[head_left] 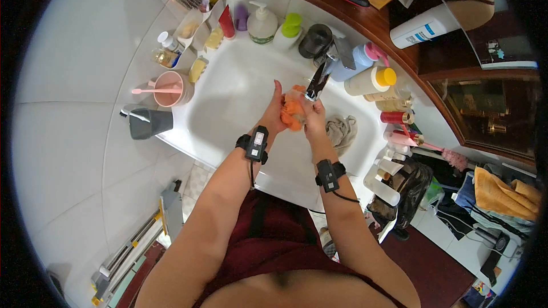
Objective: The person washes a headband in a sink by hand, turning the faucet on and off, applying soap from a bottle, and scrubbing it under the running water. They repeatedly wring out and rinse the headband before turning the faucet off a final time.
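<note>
Orange cloth point(291, 114) held near tap point(317, 81)
Cupped by loosely curled left hand point(275, 112); seemingly gripped by half-curled right hand point(314, 118).

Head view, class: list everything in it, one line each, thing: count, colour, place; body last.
sink: 1, white, centre
crumpled item: 1, orange, over the sink
faucet: 1, silver, over the sink
cloth: 1, grey, sink's right side
mug: 1, pink, left of sink
toothbrush: at least 1, pink, at the mug
tumbler: 1, grey, beside the mug
soap bars: at least 2, yellow, left rim
toiletries: many, mixed colours, around the rim; too crowded to count
cabinet: 1, brown, upper right
folded fabrics: several, orange and blue, far right
tiled wall: 1, white, left
wrist devices: 2, black, on the wrists
left hand and right hand: 2, bare, on the crumpled item
</note>
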A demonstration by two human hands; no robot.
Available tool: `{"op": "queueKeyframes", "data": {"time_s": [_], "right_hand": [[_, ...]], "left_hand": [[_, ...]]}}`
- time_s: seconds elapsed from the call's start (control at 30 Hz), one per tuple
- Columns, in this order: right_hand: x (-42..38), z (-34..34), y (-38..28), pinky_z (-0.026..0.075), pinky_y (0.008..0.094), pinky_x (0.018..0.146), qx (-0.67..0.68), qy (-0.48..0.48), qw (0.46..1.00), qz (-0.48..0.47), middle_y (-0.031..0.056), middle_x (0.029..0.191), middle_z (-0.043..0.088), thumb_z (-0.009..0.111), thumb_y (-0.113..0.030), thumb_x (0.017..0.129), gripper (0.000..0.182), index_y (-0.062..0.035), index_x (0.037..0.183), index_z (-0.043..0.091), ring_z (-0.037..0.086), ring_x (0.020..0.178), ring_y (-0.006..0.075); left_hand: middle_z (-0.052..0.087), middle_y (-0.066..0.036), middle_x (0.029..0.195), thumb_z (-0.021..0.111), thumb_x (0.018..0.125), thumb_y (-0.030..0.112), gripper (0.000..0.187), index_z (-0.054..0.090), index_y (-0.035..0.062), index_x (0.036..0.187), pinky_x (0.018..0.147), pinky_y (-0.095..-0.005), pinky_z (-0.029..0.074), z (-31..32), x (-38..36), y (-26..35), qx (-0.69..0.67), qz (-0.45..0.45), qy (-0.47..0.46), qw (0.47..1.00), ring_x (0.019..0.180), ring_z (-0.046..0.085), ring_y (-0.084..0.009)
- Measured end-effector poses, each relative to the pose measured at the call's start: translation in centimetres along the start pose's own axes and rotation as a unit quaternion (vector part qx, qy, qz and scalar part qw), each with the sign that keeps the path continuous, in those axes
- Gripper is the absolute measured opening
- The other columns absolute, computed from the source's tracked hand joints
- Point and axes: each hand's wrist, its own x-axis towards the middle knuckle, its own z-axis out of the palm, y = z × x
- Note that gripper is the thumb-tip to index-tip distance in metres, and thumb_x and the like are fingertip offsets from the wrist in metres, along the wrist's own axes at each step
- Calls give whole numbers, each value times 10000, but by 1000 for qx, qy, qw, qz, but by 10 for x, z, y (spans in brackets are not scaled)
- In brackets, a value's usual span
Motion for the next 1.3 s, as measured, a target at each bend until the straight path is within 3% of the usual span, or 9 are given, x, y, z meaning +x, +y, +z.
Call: {"op": "queueKeyframes", "data": {"time_s": [0.13,0.23,0.37,0.43,0.5,0.8,1.03,1.13,1.3], "right_hand": [[-6,-7,11,465,275,680,-31,13,998,-55,34,892,586,639,-120,823,186,-56,980,561,572,773,143],[3,-14,15,455,334,755,-379,78,883,-267,81,948,580,646,-122,802,246,-32,1010,550,563,870,189],[-14,4,-1,416,399,851,-219,-89,942,-240,137,1040,571,655,-124,759,337,-49,1070,549,527,972,296],[-32,27,-29,400,421,882,-332,-124,841,-408,151,1071,571,658,-124,743,380,-65,1103,549,514,998,338],[-24,16,-17,403,423,881,-391,-107,821,-403,152,1092,569,658,-136,742,387,-64,1108,554,513,1015,345],[11,1,12,452,377,781,-356,40,912,-199,141,877,630,656,-230,781,232,-13,853,611,587,826,327],[14,2,13,474,358,610,-428,175,878,-121,151,745,633,672,-191,735,231,15,807,596,620,665,286],[20,-7,19,433,322,552,-375,162,903,-132,93,690,602,609,-89,728,137,28,790,574,560,619,166],[18,-1,9,400,288,493,-279,146,947,-64,34,664,567,583,-13,717,48,1,760,568,514,597,112]], "left_hand": [[572,-90,1025,543,846,482,481,467,78,1096,683,-371,529,-17,25,-15,49,94,-21,994,844,604,-232],[565,-113,1000,570,859,357,381,471,61,1078,701,-364,531,-14,27,-23,86,158,62,982,852,600,-237],[561,-103,976,549,873,313,330,468,74,1085,728,-367,525,-3,20,-22,34,196,51,979,868,596,-243],[564,-81,970,521,888,311,289,477,96,1075,752,-369,517,-17,32,-24,-54,178,-42,982,883,592,-237],[571,-58,959,475,910,318,240,495,121,1045,775,-373,508,-22,40,-24,-162,143,-171,961,891,587,-225],[574,-33,879,367,935,388,297,529,138,942,741,-373,479,-4,39,-39,-82,36,30,995,838,561,-201],[574,-41,793,417,896,414,317,562,133,883,679,-382,448,19,26,-28,40,-52,190,980,803,542,-203],[564,-41,743,461,859,418,305,574,134,854,599,-422,427,-46,77,-51,119,39,81,989,752,546,-217],[556,-41,738,518,860,331,248,569,92,903,475,-378,412,6,32,-38,177,71,289,938,617,538,-191]]}}
